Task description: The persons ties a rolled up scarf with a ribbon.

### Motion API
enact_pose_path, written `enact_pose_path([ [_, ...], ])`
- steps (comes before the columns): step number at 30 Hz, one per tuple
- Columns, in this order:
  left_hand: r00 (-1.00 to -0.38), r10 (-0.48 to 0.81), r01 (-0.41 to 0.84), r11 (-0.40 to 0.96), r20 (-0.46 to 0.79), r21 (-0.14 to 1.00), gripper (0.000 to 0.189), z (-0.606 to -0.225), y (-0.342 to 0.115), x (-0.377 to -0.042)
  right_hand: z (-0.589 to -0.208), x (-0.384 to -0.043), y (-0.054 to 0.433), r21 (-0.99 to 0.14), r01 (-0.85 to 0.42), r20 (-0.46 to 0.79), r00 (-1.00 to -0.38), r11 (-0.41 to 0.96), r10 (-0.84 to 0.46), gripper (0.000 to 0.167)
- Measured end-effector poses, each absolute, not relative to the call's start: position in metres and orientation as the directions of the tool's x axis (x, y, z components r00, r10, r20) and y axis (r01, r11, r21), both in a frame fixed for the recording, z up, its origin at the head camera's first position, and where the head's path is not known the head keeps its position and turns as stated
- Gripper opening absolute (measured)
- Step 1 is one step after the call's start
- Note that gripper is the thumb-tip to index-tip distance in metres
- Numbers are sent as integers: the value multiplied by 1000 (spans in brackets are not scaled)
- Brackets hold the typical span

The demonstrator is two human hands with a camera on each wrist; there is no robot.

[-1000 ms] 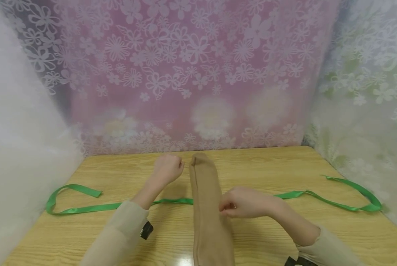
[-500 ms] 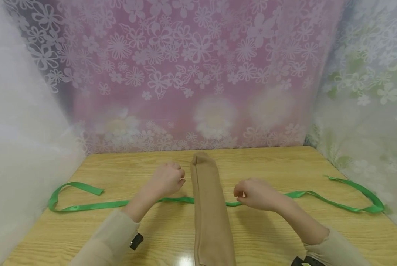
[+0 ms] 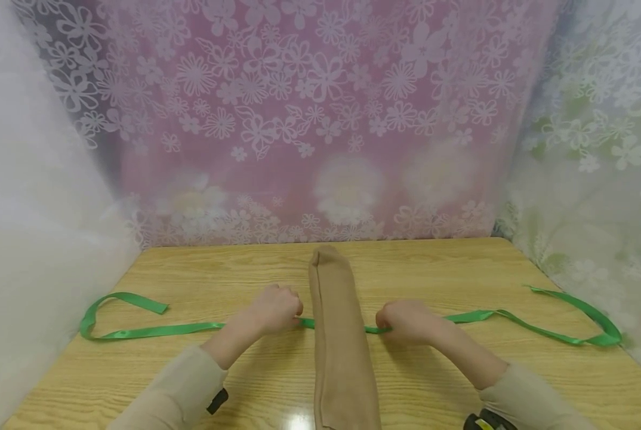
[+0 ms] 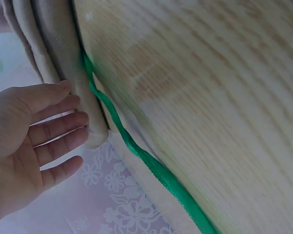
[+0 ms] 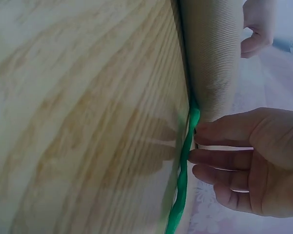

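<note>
A long folded beige cloth (image 3: 344, 358) lies lengthwise down the middle of the table. Beneath it, crosswise, passes a green ribbon (image 3: 159, 331) whose ends stretch out to both sides. My left hand (image 3: 277, 310) is low over the ribbon just left of the cloth; in the left wrist view its fingers (image 4: 58, 129) are loosely extended, apart from the ribbon (image 4: 127, 139). On the cloth's other side is my right hand (image 3: 409, 322). In the right wrist view its fingertips (image 5: 198, 157) reach the ribbon (image 5: 183, 180) beside the cloth, thumb and forefinger spaced apart.
The wood-grain table (image 3: 234, 263) backs onto a pink flowered curtain (image 3: 299, 119). A white sheet (image 3: 41, 209) hangs at the left, and a pale flowered one (image 3: 589, 179) at the right. The ribbon's ends curl near both table sides.
My left hand has come down and nearer from beside the cloth's far end to the ribbon. My right hand has left the cloth's edge, moved right and lowered to the ribbon.
</note>
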State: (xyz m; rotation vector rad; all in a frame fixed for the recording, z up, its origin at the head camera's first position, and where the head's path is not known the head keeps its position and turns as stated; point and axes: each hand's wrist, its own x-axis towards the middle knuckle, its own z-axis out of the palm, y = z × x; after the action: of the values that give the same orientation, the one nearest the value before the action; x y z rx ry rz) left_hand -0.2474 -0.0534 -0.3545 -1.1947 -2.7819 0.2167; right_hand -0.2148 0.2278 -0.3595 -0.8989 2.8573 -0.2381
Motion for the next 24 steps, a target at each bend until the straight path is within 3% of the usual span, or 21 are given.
enact_pose_path([
  [17,-665,745,736,643,-50,-214,16,-369,-46,-248,-366,-223,213,-91,-560,-93,-818,823,-567,39],
  [24,-624,781,759,599,-23,-257,23,-373,-45,-248,-362,-221,216,-172,-539,-112,-821,824,-560,31],
])
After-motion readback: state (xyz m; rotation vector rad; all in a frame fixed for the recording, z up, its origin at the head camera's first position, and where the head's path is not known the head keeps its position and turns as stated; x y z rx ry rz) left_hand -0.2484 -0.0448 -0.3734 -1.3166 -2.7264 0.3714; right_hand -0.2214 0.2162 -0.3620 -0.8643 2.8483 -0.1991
